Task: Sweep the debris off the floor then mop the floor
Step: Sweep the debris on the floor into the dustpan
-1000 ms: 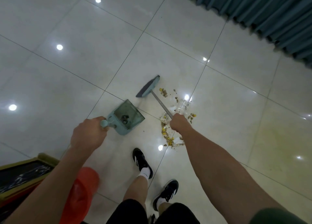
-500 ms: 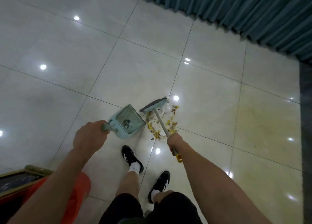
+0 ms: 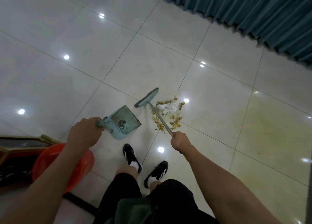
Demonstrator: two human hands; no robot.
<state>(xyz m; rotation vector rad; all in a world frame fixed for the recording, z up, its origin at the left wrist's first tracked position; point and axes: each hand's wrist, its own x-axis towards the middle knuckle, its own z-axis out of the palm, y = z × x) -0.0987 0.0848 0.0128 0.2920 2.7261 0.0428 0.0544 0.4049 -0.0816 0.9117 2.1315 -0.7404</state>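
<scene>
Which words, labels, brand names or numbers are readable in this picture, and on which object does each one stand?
None can be read.
Dustpan in the left hand: no label visible.
Broom held by the right hand: no print visible.
Black shoes: white markings only, no letters legible.
Orange bucket: plain.
Dark framed object at the left edge: pale marks, too blurred to read.

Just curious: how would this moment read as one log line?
stage: sweeping | left hand: grips dustpan | right hand: grips broom | debris: on floor
</scene>
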